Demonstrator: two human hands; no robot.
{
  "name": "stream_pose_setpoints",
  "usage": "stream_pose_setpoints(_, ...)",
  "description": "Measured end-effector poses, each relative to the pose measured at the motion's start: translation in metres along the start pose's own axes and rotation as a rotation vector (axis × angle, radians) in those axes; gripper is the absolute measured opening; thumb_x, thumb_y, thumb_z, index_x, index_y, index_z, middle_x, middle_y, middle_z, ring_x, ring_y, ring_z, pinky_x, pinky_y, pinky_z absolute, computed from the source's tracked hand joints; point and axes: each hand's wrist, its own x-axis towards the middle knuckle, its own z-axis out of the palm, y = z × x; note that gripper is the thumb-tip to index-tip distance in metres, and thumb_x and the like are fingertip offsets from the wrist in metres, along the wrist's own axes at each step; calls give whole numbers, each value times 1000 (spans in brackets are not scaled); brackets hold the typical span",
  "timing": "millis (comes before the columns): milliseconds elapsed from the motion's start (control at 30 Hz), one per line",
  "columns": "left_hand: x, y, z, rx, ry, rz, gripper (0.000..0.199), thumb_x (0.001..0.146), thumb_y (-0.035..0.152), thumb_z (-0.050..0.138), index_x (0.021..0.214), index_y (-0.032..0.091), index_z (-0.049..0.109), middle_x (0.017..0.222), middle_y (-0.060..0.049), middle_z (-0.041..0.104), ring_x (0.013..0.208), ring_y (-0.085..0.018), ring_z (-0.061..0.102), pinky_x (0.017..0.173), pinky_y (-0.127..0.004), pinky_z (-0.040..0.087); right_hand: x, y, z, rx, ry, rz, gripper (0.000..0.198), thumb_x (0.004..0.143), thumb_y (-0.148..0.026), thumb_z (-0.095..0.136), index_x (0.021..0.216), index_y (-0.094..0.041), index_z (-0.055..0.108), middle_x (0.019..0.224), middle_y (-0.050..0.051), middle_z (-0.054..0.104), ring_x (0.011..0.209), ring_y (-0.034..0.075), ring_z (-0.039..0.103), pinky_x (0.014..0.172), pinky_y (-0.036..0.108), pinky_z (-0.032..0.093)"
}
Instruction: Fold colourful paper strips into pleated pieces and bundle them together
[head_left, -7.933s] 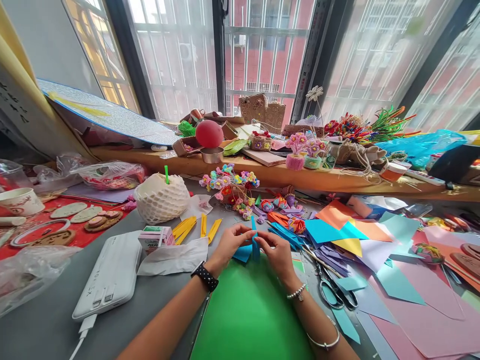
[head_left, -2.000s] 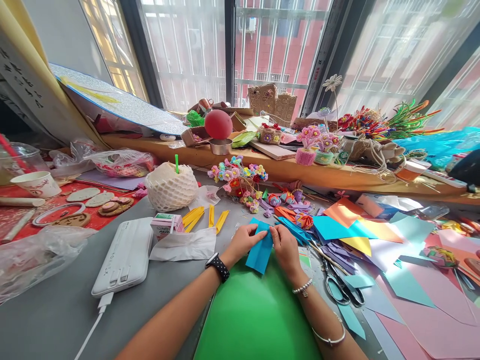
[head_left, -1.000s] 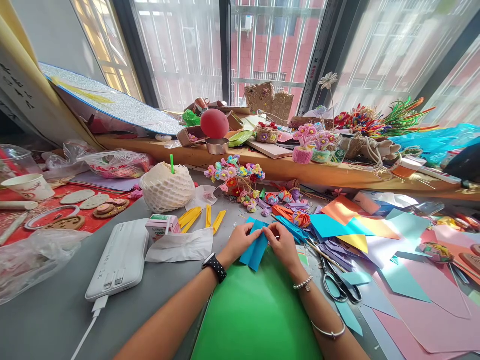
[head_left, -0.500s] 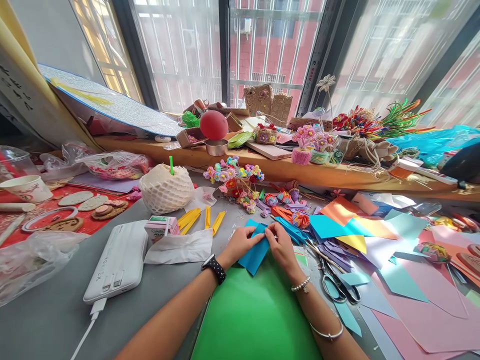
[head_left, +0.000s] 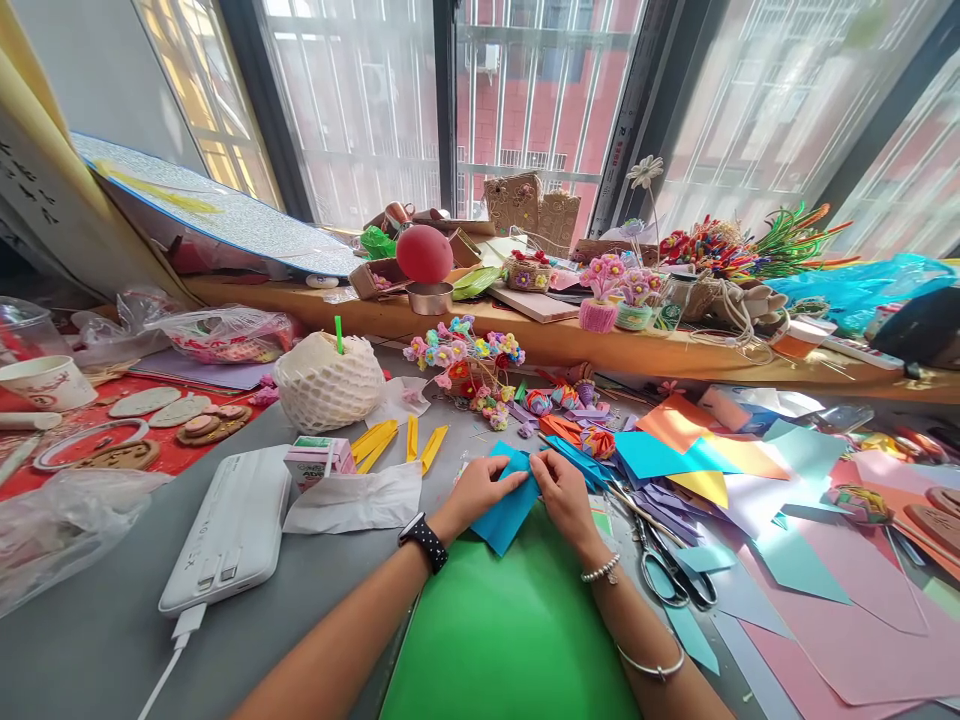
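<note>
A blue piece of paper (head_left: pixel 504 515) is held between both hands above a green board (head_left: pixel 510 620). My left hand (head_left: pixel 480 492) grips its left side, thumb lying on top. At the upper right edge, my right hand (head_left: pixel 561 492) pinches the paper between thumb and fingers. Some of the fingertips are hidden behind the sheet. Just beyond the hands lie folded blue paper strips (head_left: pixel 577 460) and orange ones. Scissors (head_left: pixel 671 570) rest to the right of my right wrist.
On the left are a white power bank (head_left: pixel 229 530) with a cable, a drink carton (head_left: pixel 319 460), a tissue (head_left: pixel 356 500) and a netted coconut (head_left: pixel 330 380). Coloured paper sheets (head_left: pixel 832 620) spread over the right. Behind, a wooden ledge (head_left: pixel 510 325) carries crafts and a red ball (head_left: pixel 424 254).
The view has shifted slightly. The blue paper has turned a little and more of its face shows; both hands keep their hold on it.
</note>
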Motion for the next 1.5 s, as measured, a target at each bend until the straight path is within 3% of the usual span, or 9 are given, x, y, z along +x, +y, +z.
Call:
stream_pose_setpoints(133,0,2,-1,-124,24,-35,30,65,42,48,54,14,46,53,4,39,54,-9,35,49,-20,29,2,3,-1,152,-21,57,27,72,-39,45,58,-16,46,47,-5,34,43,8,33,41,20,27)
stream_pose_setpoints(367,4,0,-5,-741,159,-305,42,71,51,37,67,12,53,57,-2,55,53,-12,51,54,-25,41,4,4,-2,588,130,290,28,67,-41,53,58,-17,44,47,-5,44,40,7,42,37,19,31)
stream_pose_setpoints(567,2,0,-5,-788,62,-248,25,66,36,53,75,13,56,74,-5,62,60,-12,57,65,-27,45,3,-1,-4,794,78,396,23,65,-36,59,68,-16,48,64,0,59,61,13,59,54,21,46)
stream_pose_setpoints(700,1,3,-5,-665,23,-217,29,57,33,63,76,12,57,70,-3,61,61,-13,57,62,-25,45,3,-1,-1,810,26,378,24,65,-35,59,69,-17,45,68,3,62,66,15,61,58,23,48)
stream_pose_setpoints(833,3,1,-3,-645,79,-225,28,55,35,64,68,11,56,62,-1,59,58,-12,55,59,-23,45,1,-3,1,791,-42,336,26,64,-38,59,66,-18,42,68,2,63,65,15,60,60,26,48)
stream_pose_setpoints(1067,4,-3,-3,-695,171,-235,27,59,37,61,67,12,53,61,0,56,59,-11,55,58,-23,44,0,0,2,557,-120,266,27,64,-39,59,60,-16,46,54,-2,56,46,9,52,46,20,40)
stream_pose_setpoints(1267,3,-3,-1,-650,60,-168,32,59,43,60,65,11,55,64,-3,61,65,-15,56,65,-26,44,1,-2,4,518,-222,203,29,62,-43,57,63,-15,51,57,0,58,49,12,54,47,23,41)
stream_pose_setpoints(1367,4,-5,0,-698,77,-204,34,58,42,60,72,11,57,67,-4,63,66,-16,57,67,-28,44,0,-3,3,469,-196,191,30,68,-44,50,61,-15,52,55,2,58,46,12,53,46,23,41)
stream_pose_setpoints(1500,5,-6,-1,-769,91,-237,36,59,37,62,82,11,57,70,-5,64,67,-16,59,70,-30,44,1,-2,-2,444,-8,84,23,73,-37,46,77,-15,52,71,5,59,56,13,55,49,24,44)
